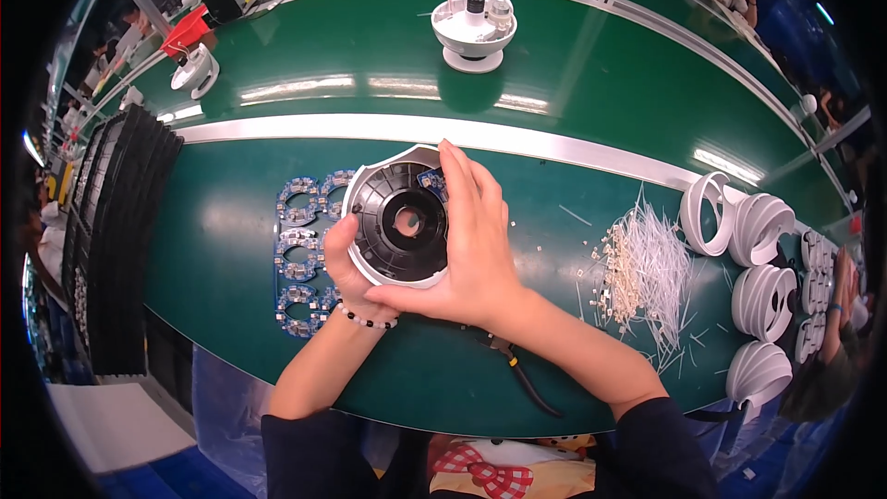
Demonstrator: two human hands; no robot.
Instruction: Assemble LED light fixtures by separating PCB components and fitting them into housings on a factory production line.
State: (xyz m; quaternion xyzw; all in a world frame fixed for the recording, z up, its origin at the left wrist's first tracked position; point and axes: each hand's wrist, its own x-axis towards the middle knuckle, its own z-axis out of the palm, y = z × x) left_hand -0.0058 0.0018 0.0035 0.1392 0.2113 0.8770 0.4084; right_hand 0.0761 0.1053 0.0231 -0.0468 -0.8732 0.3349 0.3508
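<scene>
Between both hands I hold a round white housing (377,274) with a black ribbed inside and a round hole in its middle. My left hand (344,263) grips its lower left rim, the thumb up along the side. My right hand (476,240) wraps the right side, fingers stretched toward the top and thumb across the bottom. A small blue circuit board (431,182) shows inside the housing near my right fingers. Behind and left of the housing lies a panel of blue ring-shaped circuit boards (297,254), partly hidden by my left hand.
Cable ties (658,268) lie heaped beside small cream connectors (617,277) on the right. White ring-shaped shells (762,303) line the right edge. Cutters (527,377) lie near the front edge. Black trays (115,240) stand stacked left. A white assembly (474,32) sits on the far bench.
</scene>
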